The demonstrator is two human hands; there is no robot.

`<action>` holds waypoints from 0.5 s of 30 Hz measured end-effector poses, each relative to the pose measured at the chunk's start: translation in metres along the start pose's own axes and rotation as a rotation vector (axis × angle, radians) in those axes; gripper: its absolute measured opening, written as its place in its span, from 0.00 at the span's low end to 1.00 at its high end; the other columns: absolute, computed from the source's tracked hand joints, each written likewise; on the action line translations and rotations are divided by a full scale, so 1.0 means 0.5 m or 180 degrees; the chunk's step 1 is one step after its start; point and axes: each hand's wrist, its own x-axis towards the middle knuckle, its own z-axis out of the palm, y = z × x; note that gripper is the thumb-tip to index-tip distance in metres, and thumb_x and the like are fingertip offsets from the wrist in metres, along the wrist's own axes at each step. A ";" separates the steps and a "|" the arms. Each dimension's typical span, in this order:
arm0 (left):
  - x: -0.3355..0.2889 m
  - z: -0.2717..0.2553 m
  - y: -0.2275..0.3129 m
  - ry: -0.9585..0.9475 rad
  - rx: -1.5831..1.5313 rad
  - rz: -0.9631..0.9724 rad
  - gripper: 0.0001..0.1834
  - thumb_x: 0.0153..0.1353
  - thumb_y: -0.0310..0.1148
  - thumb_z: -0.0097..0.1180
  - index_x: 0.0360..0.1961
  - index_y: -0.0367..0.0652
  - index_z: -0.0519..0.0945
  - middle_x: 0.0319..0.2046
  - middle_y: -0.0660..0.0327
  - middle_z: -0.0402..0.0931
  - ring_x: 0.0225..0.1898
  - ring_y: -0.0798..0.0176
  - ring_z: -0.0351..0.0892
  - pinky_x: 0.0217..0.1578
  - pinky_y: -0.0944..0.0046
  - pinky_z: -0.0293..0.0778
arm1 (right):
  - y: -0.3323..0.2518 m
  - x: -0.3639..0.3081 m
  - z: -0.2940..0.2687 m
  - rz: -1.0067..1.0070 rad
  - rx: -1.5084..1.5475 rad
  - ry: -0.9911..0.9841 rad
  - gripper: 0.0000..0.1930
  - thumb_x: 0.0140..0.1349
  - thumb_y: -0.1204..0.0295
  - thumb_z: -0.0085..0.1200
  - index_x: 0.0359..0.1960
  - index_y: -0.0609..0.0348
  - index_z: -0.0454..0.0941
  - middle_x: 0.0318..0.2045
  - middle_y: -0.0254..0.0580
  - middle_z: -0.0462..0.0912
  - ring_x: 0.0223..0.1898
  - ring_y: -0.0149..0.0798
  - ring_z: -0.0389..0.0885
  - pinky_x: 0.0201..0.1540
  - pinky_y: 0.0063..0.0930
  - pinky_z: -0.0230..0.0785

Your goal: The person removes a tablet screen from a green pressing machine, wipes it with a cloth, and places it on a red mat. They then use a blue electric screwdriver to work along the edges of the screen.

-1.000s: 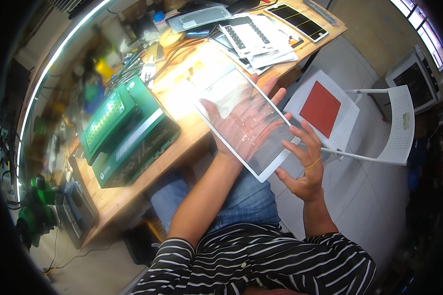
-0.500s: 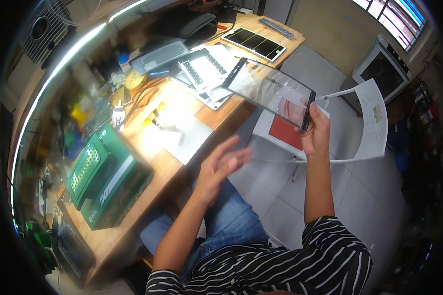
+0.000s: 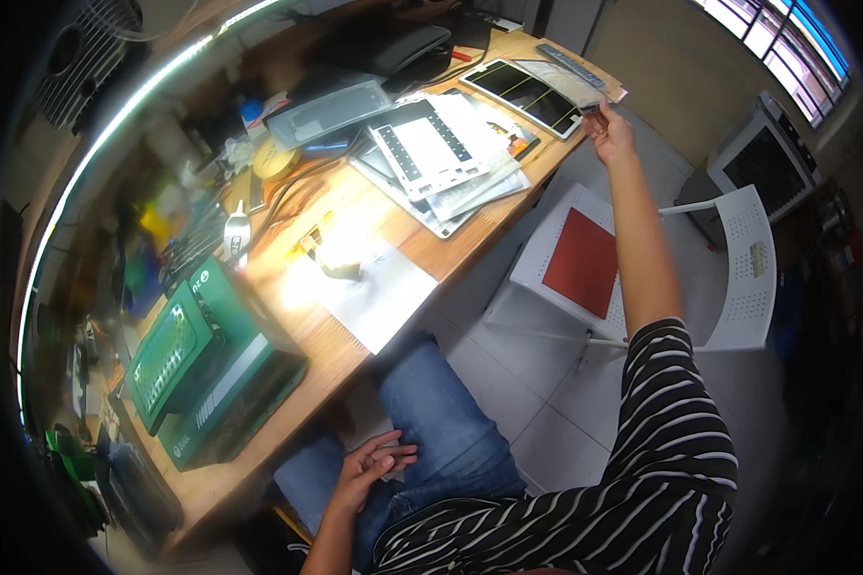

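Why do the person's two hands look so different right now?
The right hand is stretched far out over the end of the wooden desk, pinching a thin clear sheet. The left hand lies low on the lap against the blue jeans, holding nothing. The right arm is straight; the left arm is bent close to the body. Both hands are bare.

A long wooden workbench [image 3: 422, 254] runs diagonally through the room, brightly lit at its middle and cluttered toward a dim back wall edged by a light strip [image 3: 105, 125]. Beside it a white plastic chair [image 3: 738, 278] with a red seat pad [image 3: 580, 264] stands on pale floor tiles [image 3: 537, 402]. Daylight enters through windows [image 3: 786, 34] at upper right.
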 end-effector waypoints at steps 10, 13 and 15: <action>0.013 0.018 -0.018 -0.0001 0.0193 -0.0058 0.30 0.67 0.28 0.59 0.68 0.35 0.66 0.57 0.46 0.77 0.60 0.54 0.77 0.61 0.59 0.69 | 0.040 0.133 0.060 -0.0074 -0.1380 0.0454 0.11 0.63 0.77 0.60 0.46 0.65 0.76 0.32 0.47 0.82 0.26 0.42 0.83 0.34 0.32 0.83; 0.021 0.014 -0.014 -0.0118 0.0303 -0.0105 0.30 0.67 0.29 0.60 0.68 0.35 0.66 0.58 0.47 0.77 0.60 0.56 0.75 0.61 0.59 0.69 | 0.020 0.116 0.071 0.0136 -0.1329 0.0348 0.16 0.61 0.77 0.61 0.49 0.64 0.73 0.37 0.49 0.81 0.33 0.46 0.84 0.39 0.37 0.80; 0.023 0.011 -0.013 -0.0198 0.0333 -0.0121 0.30 0.67 0.29 0.60 0.68 0.35 0.66 0.59 0.47 0.76 0.60 0.57 0.75 0.62 0.59 0.69 | 0.000 0.105 0.070 0.0209 -0.1020 -0.0103 0.19 0.63 0.78 0.60 0.54 0.66 0.69 0.46 0.52 0.77 0.44 0.51 0.81 0.52 0.46 0.80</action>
